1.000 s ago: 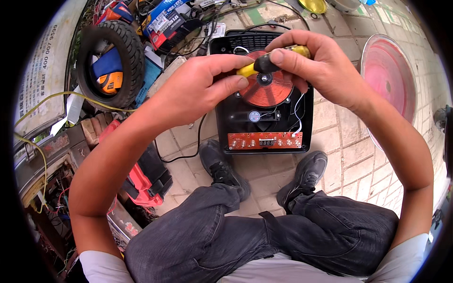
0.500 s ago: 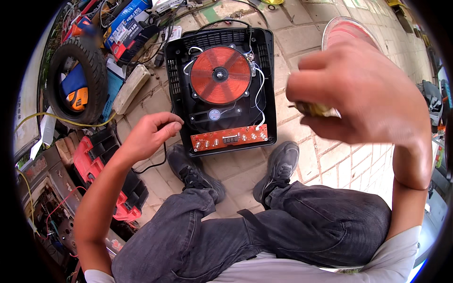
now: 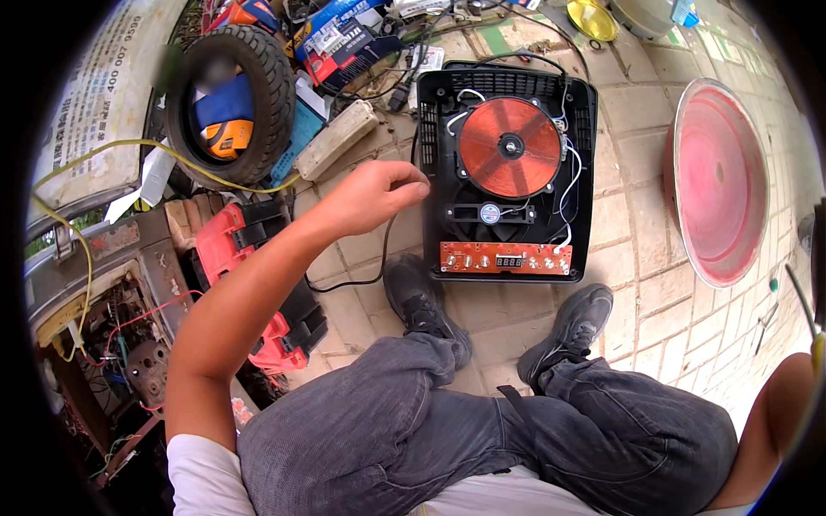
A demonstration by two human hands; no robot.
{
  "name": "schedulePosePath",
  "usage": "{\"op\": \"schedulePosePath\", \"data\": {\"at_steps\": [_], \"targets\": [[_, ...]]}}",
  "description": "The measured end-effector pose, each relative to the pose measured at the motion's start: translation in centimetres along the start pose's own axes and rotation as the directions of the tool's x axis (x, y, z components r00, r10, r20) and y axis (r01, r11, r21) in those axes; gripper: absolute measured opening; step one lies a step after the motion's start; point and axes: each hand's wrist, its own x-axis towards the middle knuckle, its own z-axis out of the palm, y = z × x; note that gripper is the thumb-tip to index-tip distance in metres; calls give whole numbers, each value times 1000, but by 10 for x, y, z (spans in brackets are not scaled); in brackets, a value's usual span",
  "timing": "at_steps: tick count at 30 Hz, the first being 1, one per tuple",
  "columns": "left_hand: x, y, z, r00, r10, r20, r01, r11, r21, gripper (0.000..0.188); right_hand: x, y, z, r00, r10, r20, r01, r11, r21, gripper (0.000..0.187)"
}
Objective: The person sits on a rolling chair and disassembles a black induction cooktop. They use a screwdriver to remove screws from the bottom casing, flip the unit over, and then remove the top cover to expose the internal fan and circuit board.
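Observation:
An opened induction cooker (image 3: pixel 434 172) lies on the paving in front of my shoes, its black shell facing up. Inside it are a round copper coil (image 3: pixel 508 146), white wires and a reddish circuit board (image 3: pixel 508 258) along the near edge. Just beside the shell's left rim hovers my left hand (image 3: pixel 383 196), fingers curled and pressed together; whatever they may hold is hidden. My right hand (image 3: pixel 798 383) is cut off by the picture's right rim. A thin dark screwdriver shaft (image 3: pixel 800 297) with a yellow handle (image 3: pixel 818 346) sticks up from it.
A pink-red round basin (image 3: pixel 723 185) stands to the right, a yellow dish (image 3: pixel 592 19) at the back. Leftward are a tyre (image 3: pixel 275 103), a long off-white block (image 3: pixel 335 142), a red and black toolbox (image 3: pixel 245 249), a rusty machine frame (image 3: pixel 112 344), boxes and a yellow cable (image 3: pixel 103 153).
My right hand has swung away from beside the cooker to the far right rim, uncovering the basin. The view has turned left, and my left hand stays closed by the cooker's left side.

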Motion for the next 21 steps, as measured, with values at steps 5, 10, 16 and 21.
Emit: {"op": "schedulePosePath", "data": {"at_steps": [5,10,16,21], "targets": [[-2,-7,1,1000,26,-8,-25,1000,16,30,-3,-6,-4,1000,0,-4,0,1000,-22,19],[4,-13,-2,998,66,-11,-65,996,59,32,-6,-7,-8,1000,15,7,-15,999,-50,18],[17,-25,-11,998,57,-9,-56,998,40,32,9,0,-11,1000,27,-3,-27,997,-70,18],[20,-34,3,996,88,-12,-86,992,89,32,4,-5,-28,995,74,-66,-82,989,-122,17]]}}
